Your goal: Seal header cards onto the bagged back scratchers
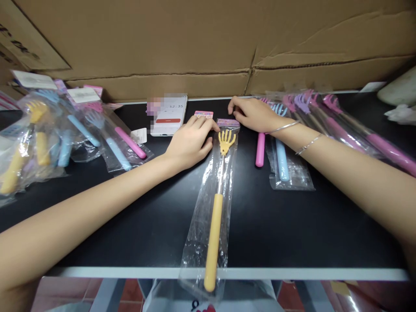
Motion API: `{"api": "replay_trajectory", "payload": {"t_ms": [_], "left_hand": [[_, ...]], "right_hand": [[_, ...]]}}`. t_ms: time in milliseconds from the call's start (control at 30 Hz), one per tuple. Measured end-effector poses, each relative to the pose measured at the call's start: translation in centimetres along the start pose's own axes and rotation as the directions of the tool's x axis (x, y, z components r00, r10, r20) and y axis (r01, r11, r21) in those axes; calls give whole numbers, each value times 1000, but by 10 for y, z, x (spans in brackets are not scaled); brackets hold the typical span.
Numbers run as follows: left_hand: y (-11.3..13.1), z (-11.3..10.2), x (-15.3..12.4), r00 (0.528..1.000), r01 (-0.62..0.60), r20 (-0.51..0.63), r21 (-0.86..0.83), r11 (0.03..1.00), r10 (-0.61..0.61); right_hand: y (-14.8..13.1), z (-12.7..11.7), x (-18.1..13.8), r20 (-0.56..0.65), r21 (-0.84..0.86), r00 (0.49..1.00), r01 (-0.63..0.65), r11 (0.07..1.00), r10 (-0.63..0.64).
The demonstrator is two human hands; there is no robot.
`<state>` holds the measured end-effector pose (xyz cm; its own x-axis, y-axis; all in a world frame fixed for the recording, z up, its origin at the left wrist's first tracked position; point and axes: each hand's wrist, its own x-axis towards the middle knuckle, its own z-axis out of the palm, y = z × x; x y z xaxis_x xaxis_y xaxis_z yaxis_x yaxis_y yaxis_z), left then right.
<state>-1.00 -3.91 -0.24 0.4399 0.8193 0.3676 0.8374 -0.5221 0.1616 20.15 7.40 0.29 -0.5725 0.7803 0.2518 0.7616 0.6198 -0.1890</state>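
A yellow back scratcher [213,234] in a clear plastic bag lies lengthwise before me, its handle end past the table's front edge. Across the top of its bag is a purple-pink header card [228,122]. My left hand [191,141] rests on the table, fingers stretched out, with a fingertip at the bag's upper left edge. A pink card [203,114] shows just beyond those fingers. To the right of the header, my right hand [255,113] is closed with bent fingers; whatever they may hold is hidden. Pink [260,149] and blue back scratchers [282,160] lie partly under that hand.
Bagged back scratchers [117,151] in several colours are heaped on the left. More pink and purple ones [386,145] lie at the right. A white phone [169,116] with a timer rests near the back. Cardboard [208,39] walls off the black table's [136,229] far side.
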Motion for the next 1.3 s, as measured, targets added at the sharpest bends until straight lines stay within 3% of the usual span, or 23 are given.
{"api": "replay_trajectory", "payload": {"t_ms": [300,967,1300], "left_hand": [[-3,3,-1,999,-22,-27,-1,1000,22],[-4,3,0,1000,-22,-21,-22,1000,22],[-3,3,-1,1000,-20,-20,-15,1000,19]], "right_hand": [[5,4,2,-45,-22,998,40,999,-41],[-4,-3,1,31,-81,999,-12,997,14],[-8,-8,-1,29,-17,999,-15,1000,16]]}}
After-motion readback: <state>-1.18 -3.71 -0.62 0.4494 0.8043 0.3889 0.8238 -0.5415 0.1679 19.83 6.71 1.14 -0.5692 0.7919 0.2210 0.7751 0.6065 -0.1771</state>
